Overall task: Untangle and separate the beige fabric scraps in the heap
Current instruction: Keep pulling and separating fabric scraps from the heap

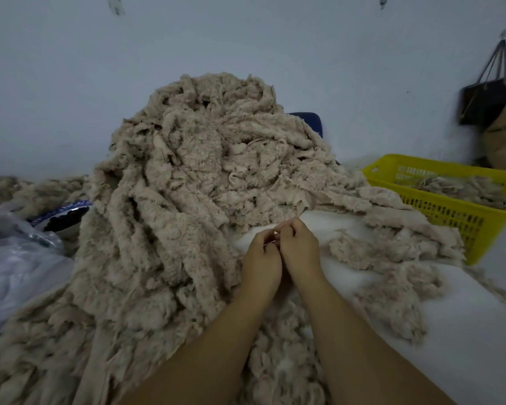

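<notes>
Whether my left grip [263,254] and right grip [301,247] pinch anything is too small to tell. The heap [193,176] hides most of a blue object [308,121] behind it. The yellow basket [438,213] and plastic bag [18,258] run off the edges.

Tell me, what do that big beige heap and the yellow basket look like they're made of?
The beige heap looks like fleecy, sherpa-like textile: curly matte pile, frayed edges, smoother backing in places. The yellow basket looks like moulded plastic: uniform bright colour, rigid slotted walls.

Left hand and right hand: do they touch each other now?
Touching. The head view shows the left hand and the right hand side by side, their curled fingers meeting with no gap.
</notes>
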The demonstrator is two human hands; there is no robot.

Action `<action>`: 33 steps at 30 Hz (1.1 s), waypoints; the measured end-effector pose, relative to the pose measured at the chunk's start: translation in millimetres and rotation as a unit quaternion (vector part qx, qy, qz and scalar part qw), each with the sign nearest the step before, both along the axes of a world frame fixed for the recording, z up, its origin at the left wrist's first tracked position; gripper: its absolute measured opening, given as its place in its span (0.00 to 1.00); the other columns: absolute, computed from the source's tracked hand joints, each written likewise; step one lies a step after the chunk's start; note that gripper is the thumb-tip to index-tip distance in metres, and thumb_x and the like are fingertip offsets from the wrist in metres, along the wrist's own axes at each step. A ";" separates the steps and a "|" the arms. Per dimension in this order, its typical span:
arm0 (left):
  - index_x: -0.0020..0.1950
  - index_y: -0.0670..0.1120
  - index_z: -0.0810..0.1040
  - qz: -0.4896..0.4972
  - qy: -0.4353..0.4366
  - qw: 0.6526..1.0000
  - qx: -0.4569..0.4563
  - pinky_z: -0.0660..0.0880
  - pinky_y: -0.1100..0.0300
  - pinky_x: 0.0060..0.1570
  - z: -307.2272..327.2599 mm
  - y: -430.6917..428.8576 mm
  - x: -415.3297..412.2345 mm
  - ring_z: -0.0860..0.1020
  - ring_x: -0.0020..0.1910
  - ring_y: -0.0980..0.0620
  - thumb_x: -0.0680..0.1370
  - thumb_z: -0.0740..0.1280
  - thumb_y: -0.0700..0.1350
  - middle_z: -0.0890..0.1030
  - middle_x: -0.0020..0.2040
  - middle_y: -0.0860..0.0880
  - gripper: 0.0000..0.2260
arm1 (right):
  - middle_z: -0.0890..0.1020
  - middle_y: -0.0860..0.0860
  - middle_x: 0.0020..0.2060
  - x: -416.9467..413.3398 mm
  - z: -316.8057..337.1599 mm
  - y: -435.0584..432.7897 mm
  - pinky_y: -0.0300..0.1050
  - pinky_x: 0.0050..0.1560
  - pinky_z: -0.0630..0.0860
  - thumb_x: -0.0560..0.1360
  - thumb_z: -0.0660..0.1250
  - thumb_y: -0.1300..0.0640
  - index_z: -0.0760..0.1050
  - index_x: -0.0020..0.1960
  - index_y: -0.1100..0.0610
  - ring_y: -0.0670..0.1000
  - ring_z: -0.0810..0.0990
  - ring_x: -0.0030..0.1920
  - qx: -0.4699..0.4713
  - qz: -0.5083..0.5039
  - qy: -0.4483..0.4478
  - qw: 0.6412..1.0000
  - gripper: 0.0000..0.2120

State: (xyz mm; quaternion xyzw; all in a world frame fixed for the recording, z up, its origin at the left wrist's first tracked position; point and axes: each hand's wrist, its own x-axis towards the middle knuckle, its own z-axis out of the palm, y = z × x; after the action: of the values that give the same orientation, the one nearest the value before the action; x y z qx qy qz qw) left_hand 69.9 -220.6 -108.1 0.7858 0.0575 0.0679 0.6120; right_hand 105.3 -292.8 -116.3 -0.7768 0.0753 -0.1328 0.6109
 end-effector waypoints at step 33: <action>0.53 0.55 0.71 -0.029 -0.141 0.962 0.233 0.75 0.58 0.40 1.0 165.7 -79.3 0.78 0.42 0.58 0.82 0.61 0.57 0.79 0.44 0.56 0.07 | 0.76 0.40 0.45 -88.3 11.7 83.4 0.26 0.39 0.68 0.81 0.58 0.63 0.76 0.55 0.51 0.46 0.76 0.45 -0.181 0.148 -0.112 0.966 0.11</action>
State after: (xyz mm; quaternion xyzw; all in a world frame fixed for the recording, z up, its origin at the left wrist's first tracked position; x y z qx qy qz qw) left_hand -9.4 -54.8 -107.1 0.8904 -0.0694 0.1716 0.4157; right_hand 17.1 -209.5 -104.5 -0.8570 -0.1350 -0.1389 0.4776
